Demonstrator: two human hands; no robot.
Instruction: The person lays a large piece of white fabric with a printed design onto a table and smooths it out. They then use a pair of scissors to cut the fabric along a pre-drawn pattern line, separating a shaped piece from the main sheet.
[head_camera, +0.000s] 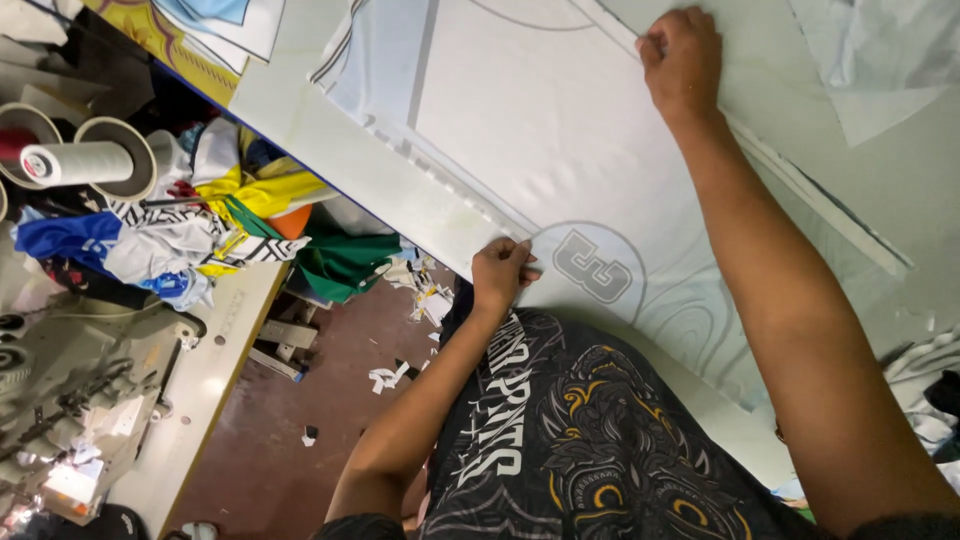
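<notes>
1. Head view, looking down: my left hand (500, 272) pinches the near edge of the pale printed fabric panel (560, 130), right where it overhangs the near edge of the desk (300, 110). The grip is clenched on the cloth, thumb and fingers folded over the hem.
2. My right hand (683, 58) is stretched to the far side of the same panel, fingers curled down and clamped on its far edge, beside a long pale strip (800, 185) that runs slantwise across the desk.
3. That panel lies flat on the desk between my two hands, its grey round emblem (590, 265) just beside my left hand.
4. Judging by how it lies, the cloth is thin, light and limp: it drapes with soft ripples and has no stiffness of its own. It looks smooth, so I expect it to slide easily on the desk top and to bunch if pushed.
5. Best hold, I judge, is at the edges or corners, with both hands well apart and slight tension between them, so it stays flat.
6. Off the left edge of the desk, a heap of coloured cloth scraps (230, 215) sits by a thread cone (85, 160) and a sewing machine (70, 390).
</notes>
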